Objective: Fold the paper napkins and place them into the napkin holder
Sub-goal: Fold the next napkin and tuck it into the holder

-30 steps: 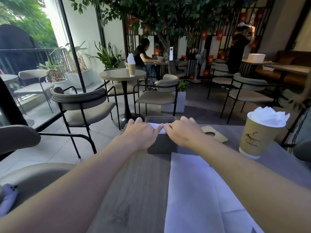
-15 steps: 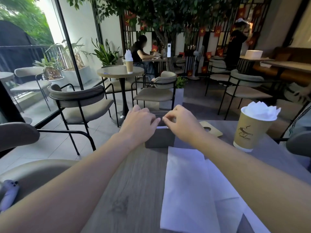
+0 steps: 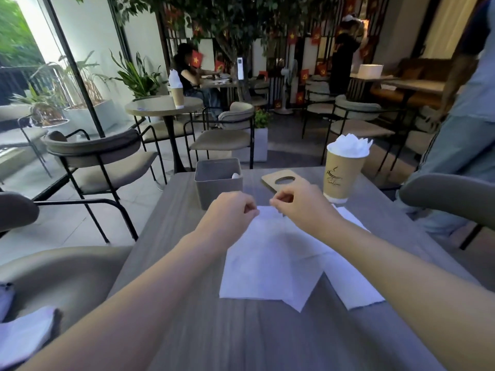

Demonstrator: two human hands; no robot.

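A grey square napkin holder (image 3: pixel 218 183) stands at the far side of the wooden table (image 3: pixel 187 330), with a bit of white napkin showing inside it. Several flat white paper napkins (image 3: pixel 270 261) lie overlapping in front of it. My left hand (image 3: pixel 230 218) pinches the far edge of the top napkin at its left corner. My right hand (image 3: pixel 302 207) pinches the same edge a little to the right. Both hands sit just short of the holder.
A brown paper cup (image 3: pixel 341 175) stuffed with white napkins stands at the far right. A flat wooden tag (image 3: pixel 284 179) with a hole lies beside the holder. Chairs ring the table, and a person (image 3: pixel 460 124) stands close on the right.
Both hands have pulled back from the top of the napkin holder toward me and now grip the far edge of the top napkin on the table. The holder is uncovered.
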